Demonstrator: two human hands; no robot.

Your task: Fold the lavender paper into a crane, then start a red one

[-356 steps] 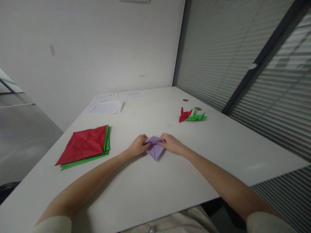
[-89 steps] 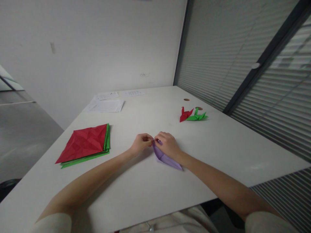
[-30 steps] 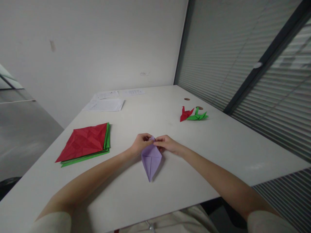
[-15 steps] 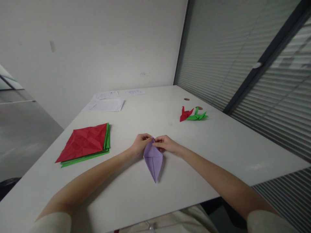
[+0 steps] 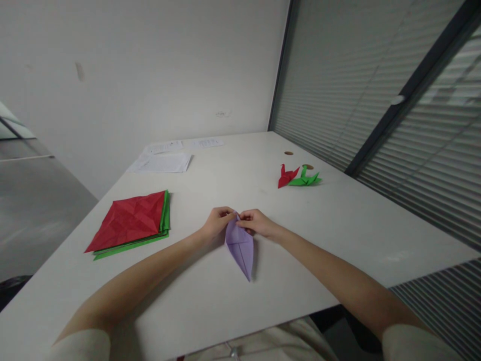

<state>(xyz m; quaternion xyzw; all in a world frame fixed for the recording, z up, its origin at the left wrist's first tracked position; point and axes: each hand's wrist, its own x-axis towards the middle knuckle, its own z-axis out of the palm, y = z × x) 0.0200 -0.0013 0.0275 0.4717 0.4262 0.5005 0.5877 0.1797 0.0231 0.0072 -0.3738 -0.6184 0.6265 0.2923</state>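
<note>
A purple origami paper (image 5: 240, 248), folded into a long diamond with crease lines across and down its middle, is held at its far tip by both hands. My left hand (image 5: 218, 221) pinches the tip from the left. From the right, my right hand (image 5: 256, 222) grips the same end, thumb on top, its fingertips close to those of the left. The near point of the diamond hangs free toward me, angled slightly right. Part of the far tip is hidden by my fingers.
On the left of the white table (image 5: 210, 321) lies a stack of creased red paper (image 5: 131, 218) over green paper (image 5: 165, 215). A red paper crane (image 5: 287, 176) and a green paper crane (image 5: 306, 179) sit at right. Printed sheets (image 5: 163, 163) lie at the back left.
The near point of the purple paper has swung to the right, tilting the diamond. Both hands keep their hold in nearly the same place.
</note>
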